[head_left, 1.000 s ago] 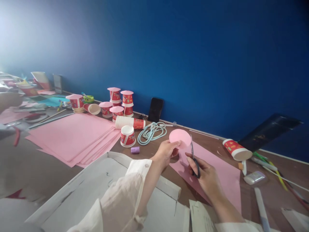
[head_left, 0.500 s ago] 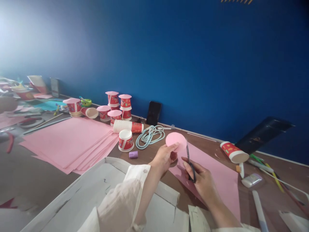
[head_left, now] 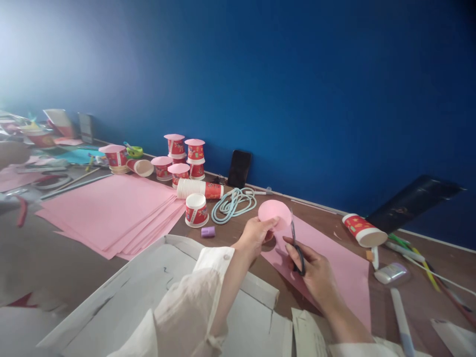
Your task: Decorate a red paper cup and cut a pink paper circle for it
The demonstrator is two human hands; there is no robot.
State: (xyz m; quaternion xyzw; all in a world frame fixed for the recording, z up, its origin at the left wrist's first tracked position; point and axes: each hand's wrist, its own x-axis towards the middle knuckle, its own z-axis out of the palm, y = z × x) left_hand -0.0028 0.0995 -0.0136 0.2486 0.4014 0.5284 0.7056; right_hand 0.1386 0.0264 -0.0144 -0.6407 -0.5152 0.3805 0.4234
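Observation:
Between the thumb and fingers of my left hand (head_left: 260, 233) is a pink paper circle (head_left: 273, 212), held up above the table. My right hand (head_left: 314, 265) grips black-handled scissors (head_left: 298, 258), their blades pointing up at the circle's right edge. Whether the blades touch the paper I cannot tell for sure. Under both hands lies a large pink paper sheet (head_left: 334, 258). A red and white paper cup (head_left: 197, 212) stands upside down left of my left hand, beside a purple cap (head_left: 208, 232).
A fanned stack of pink paper (head_left: 107, 208) covers the left. Behind it stand several cups topped with pink discs (head_left: 174, 137). A phone (head_left: 239, 168) leans on the blue wall near a pale blue cord (head_left: 232, 204). Another cup (head_left: 362, 230) lies at the right. A white box lid (head_left: 148, 292) is in front.
The whole view has shifted slightly, with things appearing a little higher and to the right. My hands keep the same hold on the circle and scissors.

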